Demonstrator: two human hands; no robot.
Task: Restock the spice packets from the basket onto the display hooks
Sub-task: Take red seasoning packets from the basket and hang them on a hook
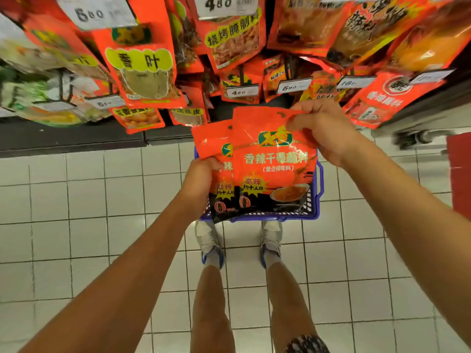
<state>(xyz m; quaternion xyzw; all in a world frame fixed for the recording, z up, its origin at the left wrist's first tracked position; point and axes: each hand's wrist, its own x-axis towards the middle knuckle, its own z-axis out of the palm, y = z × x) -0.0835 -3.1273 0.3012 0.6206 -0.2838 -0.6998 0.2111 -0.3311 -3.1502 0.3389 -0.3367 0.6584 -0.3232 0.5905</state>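
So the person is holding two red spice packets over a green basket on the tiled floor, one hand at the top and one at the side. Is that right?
Not quite: the basket is blue, not green, as the head view shows. The rest holds. The right hand pinches the top of the front packet, the left hand grips the side of the packet behind, and the basket sits on the tiled floor.
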